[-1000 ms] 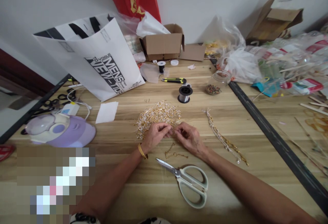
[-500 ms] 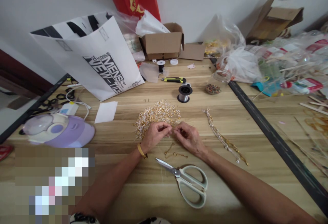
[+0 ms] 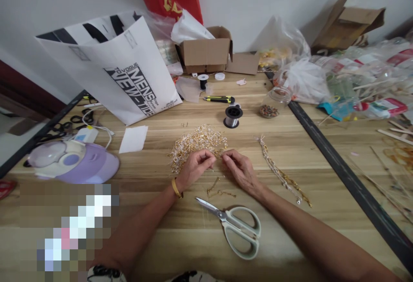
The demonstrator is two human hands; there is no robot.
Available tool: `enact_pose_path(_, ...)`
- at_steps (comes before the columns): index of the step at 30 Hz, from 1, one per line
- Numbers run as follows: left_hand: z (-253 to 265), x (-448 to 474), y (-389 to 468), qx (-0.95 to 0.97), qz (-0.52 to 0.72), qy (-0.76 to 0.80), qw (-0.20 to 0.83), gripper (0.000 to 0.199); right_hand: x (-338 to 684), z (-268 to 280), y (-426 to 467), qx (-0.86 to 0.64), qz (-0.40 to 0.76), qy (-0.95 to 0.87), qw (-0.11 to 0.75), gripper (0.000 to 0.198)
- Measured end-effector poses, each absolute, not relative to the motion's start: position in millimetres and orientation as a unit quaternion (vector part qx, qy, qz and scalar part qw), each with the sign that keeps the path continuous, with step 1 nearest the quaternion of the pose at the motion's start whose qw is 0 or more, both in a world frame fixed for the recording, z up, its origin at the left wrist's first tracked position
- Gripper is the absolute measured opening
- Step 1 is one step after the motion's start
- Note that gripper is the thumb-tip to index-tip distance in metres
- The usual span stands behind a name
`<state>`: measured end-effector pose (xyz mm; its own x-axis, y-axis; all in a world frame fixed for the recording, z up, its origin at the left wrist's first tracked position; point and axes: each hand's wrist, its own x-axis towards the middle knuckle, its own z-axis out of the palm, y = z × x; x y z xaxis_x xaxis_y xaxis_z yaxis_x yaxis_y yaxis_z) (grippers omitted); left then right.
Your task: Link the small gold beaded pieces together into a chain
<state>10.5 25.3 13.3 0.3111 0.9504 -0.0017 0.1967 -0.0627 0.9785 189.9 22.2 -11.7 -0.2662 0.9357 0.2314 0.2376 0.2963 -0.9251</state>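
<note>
My left hand (image 3: 197, 167) is at the near edge of a pile of small gold and silver jewellery pieces (image 3: 193, 142), its thumb and fingertips pinched together on something too small to name. Just right of it, my right hand (image 3: 238, 168) has its fingers curled in a pinch, and whatever is between them cannot be made out. A narrow gap separates the two sets of fingertips. Below them lies a short gold chain (image 3: 220, 193). Scissors (image 3: 222, 217) with pale handles rest nearer me. Silver and gold chains (image 3: 280, 174) stretch out to the right.
Beyond the pile stand a wire spool (image 3: 232, 118), a yellow-black utility knife (image 3: 218, 99) and a glass jar of beads (image 3: 269, 109). A white paper bag (image 3: 129, 71) and a purple appliance (image 3: 93, 163) are on the left. Plastic bottles and bags (image 3: 371, 80) crowd the right.
My hands have drawn slightly apart, the right one shifting a little to the right, so a gap now shows between the fingertips. The things on the table lie as before.
</note>
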Motion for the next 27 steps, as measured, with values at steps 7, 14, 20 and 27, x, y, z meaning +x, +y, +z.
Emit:
enact_pose_path(7, 13.9, 12.3, 24.6, 0.641, 0.367, 0.46, 0.494, 0.02, 189.6, -15.0, 23.3, -0.416, 0.423, -0.683, 0.426, 0.021)
enact_pose_path(14, 9.6, 11.0, 26.2, 0.628, 0.375, 0.469, 0.495, 0.019, 189.6, -17.5, 23.6, -0.399, 0.414, -0.706, 0.413, 0.016)
enact_pose_path(20, 9.5, 10.1, 27.2, 0.639, 0.372, 0.47, 0.483, 0.019, 190.1, -14.1, 23.9, -0.394, 0.398, -0.722, 0.407, 0.018)
enact_pose_path(27, 20.7, 8.0, 26.1, 0.622, 0.392, 0.463, 0.494, 0.021, 192.5, -13.7, 24.6, -0.437, 0.441, -0.647, 0.442, 0.027)
